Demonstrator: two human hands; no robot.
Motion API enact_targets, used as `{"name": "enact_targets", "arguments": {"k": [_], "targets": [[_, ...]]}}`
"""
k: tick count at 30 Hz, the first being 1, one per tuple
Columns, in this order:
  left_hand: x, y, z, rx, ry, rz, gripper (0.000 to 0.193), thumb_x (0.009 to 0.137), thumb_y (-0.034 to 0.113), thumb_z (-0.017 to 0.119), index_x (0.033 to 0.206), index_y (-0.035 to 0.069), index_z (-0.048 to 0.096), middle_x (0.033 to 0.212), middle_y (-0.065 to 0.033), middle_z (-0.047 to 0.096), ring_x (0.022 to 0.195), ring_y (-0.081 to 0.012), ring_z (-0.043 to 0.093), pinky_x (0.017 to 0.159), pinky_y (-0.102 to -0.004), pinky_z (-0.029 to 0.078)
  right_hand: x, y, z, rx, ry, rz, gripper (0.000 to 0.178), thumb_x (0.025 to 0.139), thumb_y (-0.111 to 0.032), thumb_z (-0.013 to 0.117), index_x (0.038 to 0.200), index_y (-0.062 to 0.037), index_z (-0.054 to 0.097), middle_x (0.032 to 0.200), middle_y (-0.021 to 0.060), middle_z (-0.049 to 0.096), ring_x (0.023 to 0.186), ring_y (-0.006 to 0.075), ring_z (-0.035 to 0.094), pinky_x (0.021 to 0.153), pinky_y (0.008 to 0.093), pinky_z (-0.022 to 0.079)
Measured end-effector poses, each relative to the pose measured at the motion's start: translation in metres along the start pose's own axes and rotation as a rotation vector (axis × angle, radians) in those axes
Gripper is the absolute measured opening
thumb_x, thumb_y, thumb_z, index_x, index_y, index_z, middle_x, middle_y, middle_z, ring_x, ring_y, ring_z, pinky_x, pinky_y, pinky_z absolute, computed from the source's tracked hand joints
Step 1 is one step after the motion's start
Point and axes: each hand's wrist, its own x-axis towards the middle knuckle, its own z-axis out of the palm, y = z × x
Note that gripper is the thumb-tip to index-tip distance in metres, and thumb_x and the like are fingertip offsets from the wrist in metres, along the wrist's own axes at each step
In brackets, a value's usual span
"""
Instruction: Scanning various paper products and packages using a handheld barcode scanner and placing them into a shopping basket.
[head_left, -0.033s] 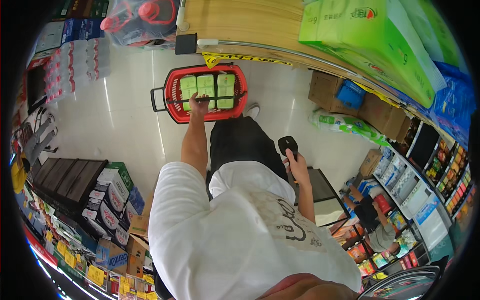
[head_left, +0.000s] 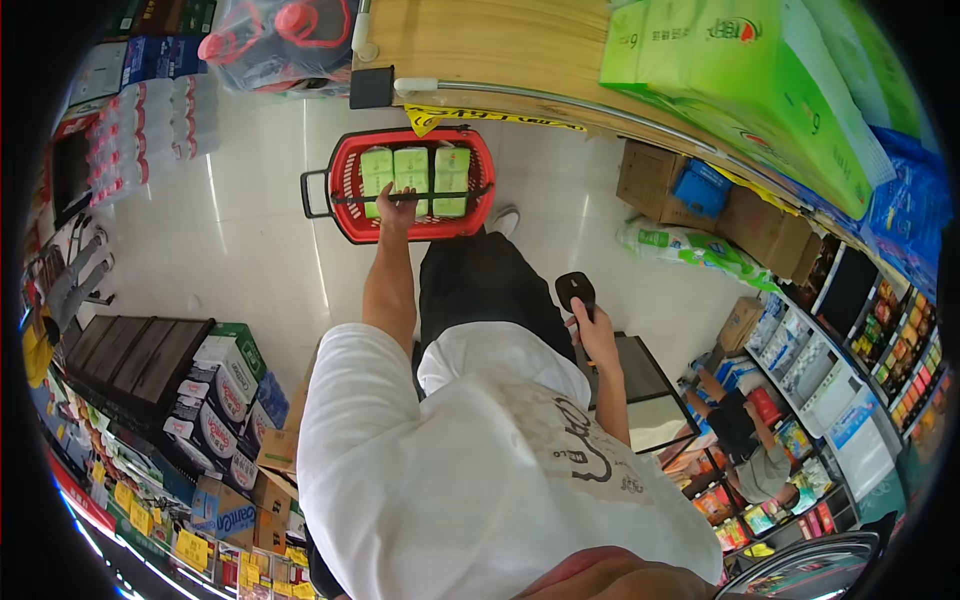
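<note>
A red shopping basket point(head_left: 345, 190) stands or hangs above the floor in front of my legs; I cannot tell which. Inside it are green-and-white wrapped packs point(head_left: 452, 180), like tissue packs, in rows. My left hand point(head_left: 397, 208) is closed on the basket's black handle bar point(head_left: 458, 195), which spans its top lengthwise. A second black handle point(head_left: 315, 195) sticks out from the basket's left end. Near my right hip, my right hand point(head_left: 592, 330) grips a black handheld device with a rounded head point(head_left: 574, 289); its exact kind is unclear.
Beyond the basket is a wooden display table point(head_left: 500, 50) with large green packages point(head_left: 720, 80). Cardboard boxes point(head_left: 650, 182) and a green-white bag point(head_left: 690, 248) lie at its right. Shrink-wrapped bottles point(head_left: 150, 135) stand far left. A person point(head_left: 755, 450) is near the right shelves.
</note>
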Motion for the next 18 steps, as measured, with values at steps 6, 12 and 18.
{"name": "enact_targets", "arguments": {"k": [6,12,18], "targets": [[0.002,0.000,0.013,0.033,0.005,0.024,0.049,0.084,0.019,0.066,0.118,-0.002,0.037,0.106,-0.0173,0.042,0.095,-0.0307,0.049,0.090,-0.0464,0.048,0.001,-0.011,0.005,-0.022,0.011,0.022,0.050,0.095,-0.047,0.056,0.099,0.0027,0.060,0.073,0.0063,0.063,0.049,0.0103,0.052,0.049,0.0254,0.043],[0.034,0.006,0.015,0.063,0.026,0.033,0.048,0.085,0.016,0.063,0.121,0.000,0.034,0.115,-0.0170,0.038,0.099,-0.0282,0.047,0.097,-0.0454,0.046,0.006,-0.013,0.006,-0.026,0.017,0.050,0.054,0.090,-0.052,0.059,0.099,0.0006,0.061,0.074,0.0052,0.063,0.051,0.0108,0.052,0.050,0.0275,0.042],[0.043,-0.016,0.034,0.562,-0.016,0.008,0.024,0.091,0.021,0.050,0.110,0.007,0.049,0.090,-0.0086,0.056,0.089,-0.0245,0.053,0.087,-0.0423,0.046,0.012,0.005,0.015,-0.060,0.049,0.076,0.048,0.095,-0.047,0.057,0.097,0.0013,0.060,0.072,0.0058,0.062,0.049,0.0098,0.052,0.049,0.0254,0.043]]}}
